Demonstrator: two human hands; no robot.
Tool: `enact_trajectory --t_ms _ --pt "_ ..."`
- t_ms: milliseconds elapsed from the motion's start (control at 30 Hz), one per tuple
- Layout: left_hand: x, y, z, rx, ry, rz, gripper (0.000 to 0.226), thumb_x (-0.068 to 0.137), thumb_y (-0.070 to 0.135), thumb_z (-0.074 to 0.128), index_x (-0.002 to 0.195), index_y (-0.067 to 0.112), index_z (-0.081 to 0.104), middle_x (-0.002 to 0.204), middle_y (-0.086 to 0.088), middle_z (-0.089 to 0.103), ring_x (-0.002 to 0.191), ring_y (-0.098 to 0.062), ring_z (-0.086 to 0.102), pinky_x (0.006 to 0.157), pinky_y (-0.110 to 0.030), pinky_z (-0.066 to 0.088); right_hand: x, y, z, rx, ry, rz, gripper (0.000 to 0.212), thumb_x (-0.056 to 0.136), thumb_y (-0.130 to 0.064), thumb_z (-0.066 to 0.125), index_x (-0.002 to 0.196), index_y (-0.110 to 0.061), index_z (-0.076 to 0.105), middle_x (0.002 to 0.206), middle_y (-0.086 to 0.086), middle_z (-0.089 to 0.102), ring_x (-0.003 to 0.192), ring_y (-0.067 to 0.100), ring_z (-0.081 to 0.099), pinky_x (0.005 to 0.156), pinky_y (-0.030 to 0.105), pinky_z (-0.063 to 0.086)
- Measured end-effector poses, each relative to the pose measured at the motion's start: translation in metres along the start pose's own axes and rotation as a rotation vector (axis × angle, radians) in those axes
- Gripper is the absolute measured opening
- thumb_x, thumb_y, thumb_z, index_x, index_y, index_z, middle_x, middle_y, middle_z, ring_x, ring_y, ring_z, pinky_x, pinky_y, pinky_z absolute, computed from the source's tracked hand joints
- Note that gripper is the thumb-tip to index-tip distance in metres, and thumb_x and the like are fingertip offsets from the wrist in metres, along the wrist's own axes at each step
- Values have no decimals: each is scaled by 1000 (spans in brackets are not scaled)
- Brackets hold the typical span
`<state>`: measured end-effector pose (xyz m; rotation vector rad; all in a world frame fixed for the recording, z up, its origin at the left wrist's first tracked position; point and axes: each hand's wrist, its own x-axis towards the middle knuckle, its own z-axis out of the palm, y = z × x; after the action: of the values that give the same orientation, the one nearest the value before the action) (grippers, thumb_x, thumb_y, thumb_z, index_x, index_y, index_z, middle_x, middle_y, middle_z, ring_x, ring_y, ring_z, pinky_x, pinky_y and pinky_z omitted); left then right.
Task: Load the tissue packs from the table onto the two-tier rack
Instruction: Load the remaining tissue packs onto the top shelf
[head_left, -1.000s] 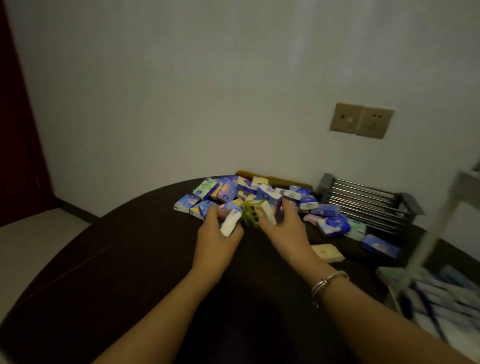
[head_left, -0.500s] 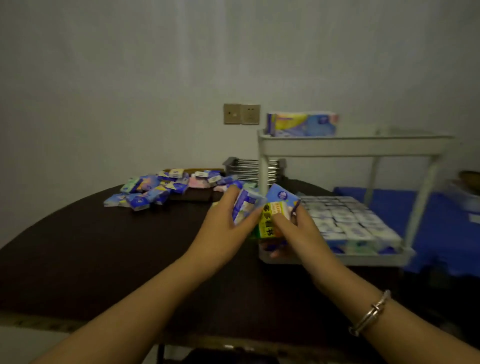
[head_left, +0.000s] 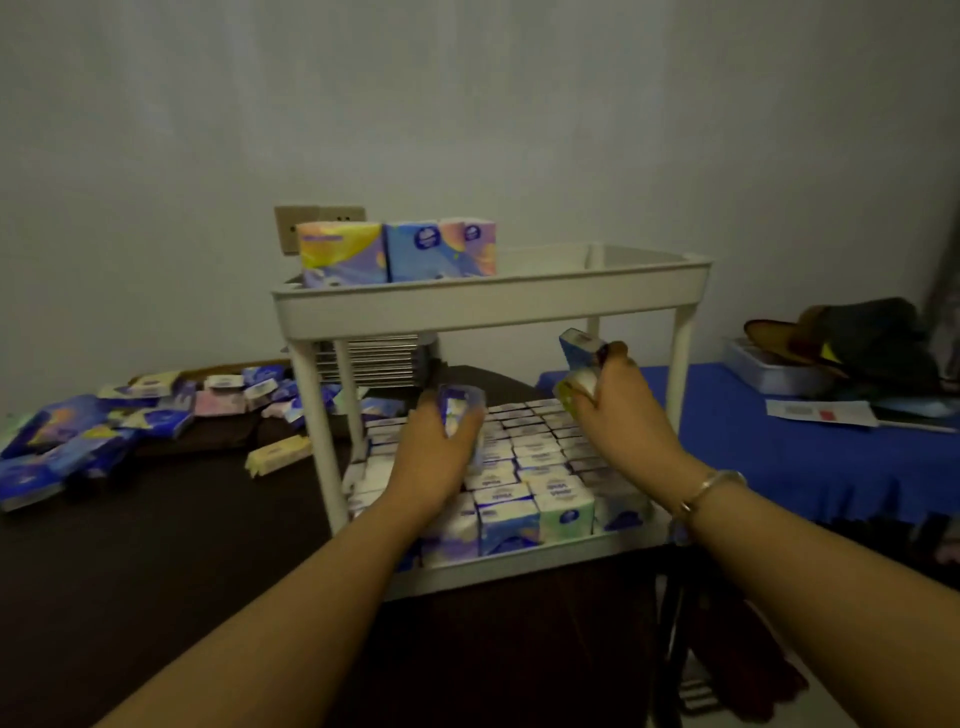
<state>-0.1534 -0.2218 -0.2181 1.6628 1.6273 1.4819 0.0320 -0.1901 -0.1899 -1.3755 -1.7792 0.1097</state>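
A white two-tier rack (head_left: 483, 304) stands on the dark table (head_left: 156, 545). Its lower tier is packed with rows of upright tissue packs (head_left: 540, 467); three packs (head_left: 397, 252) stand at the upper tier's back left. My left hand (head_left: 441, 457) reaches into the lower tier and grips a blue-and-white pack (head_left: 458, 410) above the rows. My right hand (head_left: 618, 405) is also inside the lower tier, holding two or more packs (head_left: 579, 358), one blue, one yellow-green. A heap of loose packs (head_left: 119, 421) lies on the table to the left.
A metal wire rack (head_left: 374, 358) lies behind the white rack. A single pale yellow pack (head_left: 278, 454) lies near the rack's left leg. To the right is a blue-covered surface (head_left: 810, 447) with a grey tray, dark clothing (head_left: 862, 332) and papers. A wall socket (head_left: 291, 223) is behind.
My view swung right from the loose heap to the rack. Both hands carried packs from in front of the rack into its lower tier and moved apart.
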Motion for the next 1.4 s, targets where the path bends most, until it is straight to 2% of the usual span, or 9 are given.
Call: enact_trajectory --t_ms 200,433,700,800,867,1000,1133,1267,1400 --pt "20 -28 12 -62 7 -109 47 88 55 51 104 12 55 89 -16 64 85 -35 62 68 -31 42 36 30 33 -428 -86 124 54 92 -7 49 137 6 22 116 25 52 93 40 60 61 33 38" --pt "16 -29 10 -21 -5 -70 35 92 47 49 106 15 50 97 -6 62 92 -25 59 73 -29 41 59 53 36 -227 -196 332 46 93 -34 50 120 0 35 89 15 54 75 29 52 62 33 42" --pt "19 -28 13 1 -29 -116 37 90 55 48 104 21 47 100 -8 63 92 -29 61 83 -47 53 58 60 52 -71 -183 468 85 88 -52 53 141 3 15 123 21 51 106 36 55 72 34 40" --pt "18 -27 12 9 -31 -112 34 91 54 46 102 22 44 100 -7 62 94 -27 60 86 -42 50 58 60 55 55 -109 524 60 97 -46 37 134 1 25 109 19 48 93 32 55 72 30 35" --pt "18 -28 12 9 -39 -110 35 91 54 46 102 22 46 100 -7 63 93 -26 61 86 -42 50 51 54 47 -89 -72 467 50 101 -34 32 133 4 30 101 19 53 84 33 55 62 32 36" --pt "17 -28 10 -9 -43 -103 38 90 56 46 104 20 47 100 -10 64 89 -28 62 83 -46 52 43 37 33 -576 61 112 48 95 -5 40 141 -2 28 125 28 41 95 39 55 70 40 45" --pt "15 -26 10 -17 -43 -103 42 90 56 47 107 18 49 101 -11 64 90 -29 62 83 -47 53 49 18 15 -785 -22 -113 48 63 1 77 109 -3 63 81 27 56 64 39 57 48 33 34" --pt "14 -26 8 -17 -51 -104 46 90 57 46 110 16 50 100 -10 64 90 -28 62 83 -47 53 46 6 3 -681 -201 -23 28 95 -22 50 116 -6 58 107 18 59 93 35 60 65 30 38" --pt "13 -26 7 -9 -55 -91 46 91 55 46 111 15 50 101 -11 64 90 -27 62 84 -44 52 40 2 2 -645 -211 78 34 98 -24 43 71 -4 47 81 14 54 72 27 50 60 25 36"
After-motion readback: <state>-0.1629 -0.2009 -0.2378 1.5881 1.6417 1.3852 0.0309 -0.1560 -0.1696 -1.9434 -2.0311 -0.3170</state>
